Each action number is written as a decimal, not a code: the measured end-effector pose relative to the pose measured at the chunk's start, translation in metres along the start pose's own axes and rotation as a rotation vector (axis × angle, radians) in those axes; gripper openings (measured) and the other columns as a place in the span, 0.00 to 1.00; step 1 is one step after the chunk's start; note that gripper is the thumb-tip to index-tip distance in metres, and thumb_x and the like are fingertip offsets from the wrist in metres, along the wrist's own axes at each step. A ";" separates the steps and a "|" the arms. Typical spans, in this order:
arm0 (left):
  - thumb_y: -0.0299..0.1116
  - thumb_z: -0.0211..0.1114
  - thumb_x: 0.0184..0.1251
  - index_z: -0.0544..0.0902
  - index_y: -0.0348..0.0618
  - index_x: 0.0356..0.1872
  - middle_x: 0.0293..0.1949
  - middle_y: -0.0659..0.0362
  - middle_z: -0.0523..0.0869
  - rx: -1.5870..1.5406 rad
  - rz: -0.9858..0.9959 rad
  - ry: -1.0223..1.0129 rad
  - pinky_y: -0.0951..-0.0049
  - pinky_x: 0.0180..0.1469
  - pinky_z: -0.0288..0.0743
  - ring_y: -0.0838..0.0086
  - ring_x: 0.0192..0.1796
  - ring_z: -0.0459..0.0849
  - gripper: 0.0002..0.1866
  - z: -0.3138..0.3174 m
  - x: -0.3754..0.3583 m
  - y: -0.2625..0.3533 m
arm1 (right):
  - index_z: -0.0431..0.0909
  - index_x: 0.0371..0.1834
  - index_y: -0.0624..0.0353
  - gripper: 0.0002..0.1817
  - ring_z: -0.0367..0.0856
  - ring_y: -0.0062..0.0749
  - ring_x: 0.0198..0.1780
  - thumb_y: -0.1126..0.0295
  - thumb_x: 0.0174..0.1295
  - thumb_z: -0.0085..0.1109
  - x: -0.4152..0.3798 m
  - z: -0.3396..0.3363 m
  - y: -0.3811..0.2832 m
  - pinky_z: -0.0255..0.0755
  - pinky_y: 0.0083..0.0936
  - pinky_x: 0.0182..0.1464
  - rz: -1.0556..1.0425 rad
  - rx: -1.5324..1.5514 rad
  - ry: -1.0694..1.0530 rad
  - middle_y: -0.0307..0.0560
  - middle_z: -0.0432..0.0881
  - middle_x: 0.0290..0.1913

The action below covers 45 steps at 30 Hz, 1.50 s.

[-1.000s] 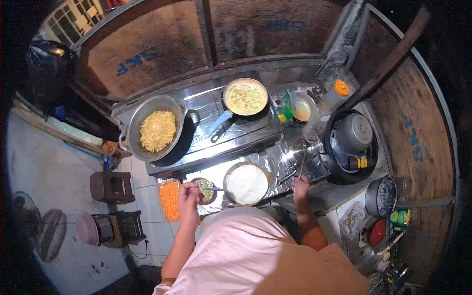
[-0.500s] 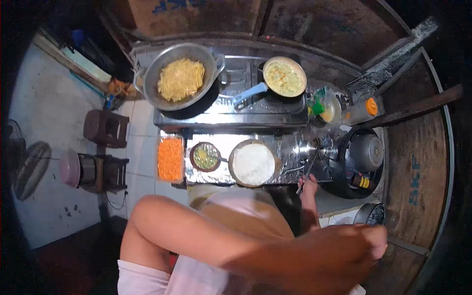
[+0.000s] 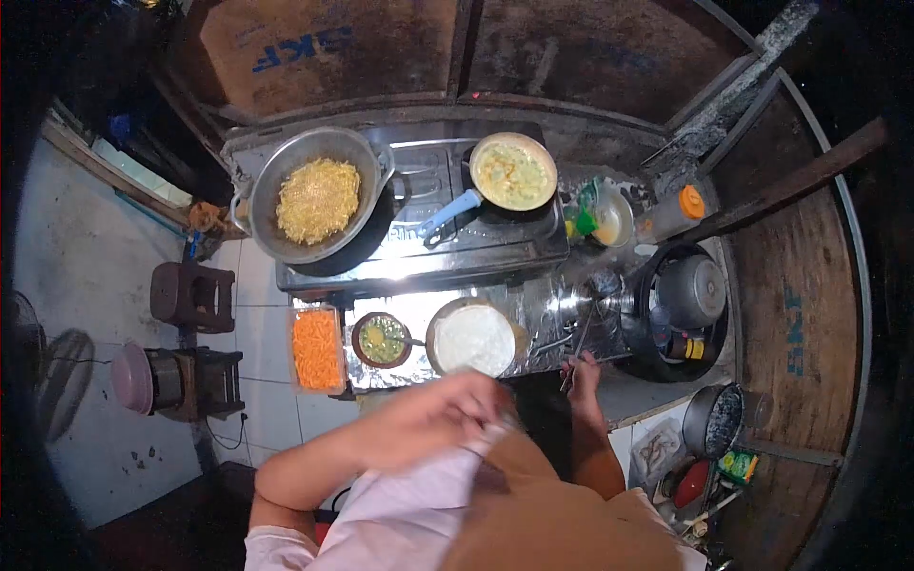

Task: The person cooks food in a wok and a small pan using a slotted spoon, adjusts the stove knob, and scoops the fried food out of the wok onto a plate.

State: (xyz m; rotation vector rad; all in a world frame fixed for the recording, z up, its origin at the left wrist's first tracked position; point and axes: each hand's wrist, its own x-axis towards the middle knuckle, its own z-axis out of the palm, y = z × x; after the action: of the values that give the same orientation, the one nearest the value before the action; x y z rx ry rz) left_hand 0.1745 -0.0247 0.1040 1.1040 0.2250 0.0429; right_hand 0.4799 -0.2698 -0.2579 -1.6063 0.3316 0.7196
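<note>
My right hand (image 3: 583,374) is closed round the thin handle of a long-handled metal utensil (image 3: 585,328); its far end is hard to make out against the shiny counter. My left hand (image 3: 466,407) is in front of my body, near the close edge of a round plate of white batter or flour (image 3: 473,341). Its fingers are curled and smeared by motion, so what they hold, if anything, does not show. Left of the plate sits a bowl of chopped greens in liquid (image 3: 381,340) with a spoon. A light-handled frying pan (image 3: 514,171) holds a pale, browned omelette-like food.
A wok (image 3: 271,233) with a noodle cake shares the stove (image 3: 419,257). Grated carrot fills a tray (image 3: 317,349) at left. On the right are an orange-capped bottle (image 3: 666,219), a black basin (image 3: 638,352) with a pot, and a dark pot (image 3: 709,419).
My left hand has swung back from the far lower right to near the white plate. My right hand stays on the utensil. The view has shifted, so the stove appears lower and further left.
</note>
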 end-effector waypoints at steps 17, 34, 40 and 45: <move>0.21 0.56 0.59 0.76 0.40 0.43 0.33 0.61 0.78 -0.433 0.037 0.940 0.78 0.34 0.72 0.75 0.29 0.79 0.11 -0.077 -0.031 -0.122 | 0.65 0.57 0.57 0.25 0.73 0.26 0.19 0.71 0.56 0.61 0.003 0.019 -0.024 0.58 0.26 0.13 -0.003 -0.286 0.105 0.40 0.76 0.26; 0.22 0.57 0.59 0.75 0.40 0.43 0.34 0.60 0.80 -0.370 0.010 0.786 0.77 0.32 0.73 0.73 0.30 0.81 0.10 -0.074 -0.002 -0.121 | 0.70 0.47 0.51 0.13 0.81 0.33 0.32 0.67 0.61 0.60 -0.008 0.003 -0.016 0.78 0.39 0.34 0.223 -0.041 -0.126 0.40 0.79 0.35; 0.23 0.58 0.59 0.75 0.40 0.43 0.33 0.58 0.80 -0.369 0.015 0.762 0.77 0.32 0.74 0.73 0.30 0.81 0.10 -0.081 0.002 -0.128 | 0.67 0.52 0.53 0.17 0.80 0.33 0.30 0.69 0.61 0.59 -0.021 0.013 -0.025 0.78 0.39 0.33 0.233 -0.011 -0.061 0.43 0.78 0.34; 0.23 0.57 0.59 0.75 0.40 0.42 0.33 0.58 0.81 -0.364 0.003 0.759 0.76 0.32 0.74 0.73 0.29 0.81 0.09 -0.083 0.000 -0.125 | 0.64 0.58 0.54 0.23 0.80 0.34 0.30 0.70 0.60 0.60 -0.011 0.007 -0.018 0.78 0.39 0.33 0.226 0.063 -0.141 0.44 0.78 0.34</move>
State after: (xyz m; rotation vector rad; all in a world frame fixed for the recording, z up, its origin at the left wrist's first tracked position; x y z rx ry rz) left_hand 0.1481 -0.0083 -0.0432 0.6822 0.8598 0.4921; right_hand 0.4801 -0.2623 -0.2374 -1.4639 0.4327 0.9809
